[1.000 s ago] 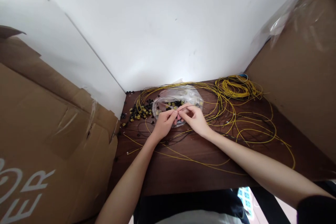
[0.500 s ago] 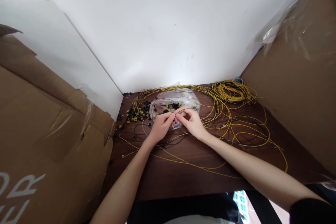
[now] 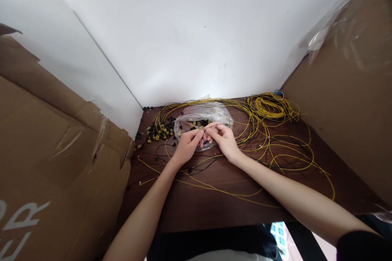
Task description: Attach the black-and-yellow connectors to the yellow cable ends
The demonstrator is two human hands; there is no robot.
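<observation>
My left hand (image 3: 188, 146) and my right hand (image 3: 226, 142) meet fingertip to fingertip over a clear plastic bag (image 3: 225, 111). Thumb and forefinger are pinched together on each. A thin black wire (image 3: 218, 125) runs along the right fingers into that pinch. What sits in the left fingertips is too small to make out; a yellowish speck shows beside them. Small black and yellow connectors lie inside the bag, and a loose pile of connectors (image 3: 161, 131) spreads to its left. Long yellow and black cables (image 3: 251, 124) loop behind and to the right of my hands.
A coiled bundle of yellow cable (image 3: 269, 106) lies at the back right of the brown table (image 3: 196, 212). Cardboard boxes (image 3: 61, 142) (image 3: 346, 98) stand on both sides. A white wall (image 3: 196, 40) closes off the back. Loose yellow cable ends cross the table's front.
The fingertips have shifted slightly, parting a little at the pinch, and the right forefinger looks a bit straighter. The cables, bag and connector pile stay in place.
</observation>
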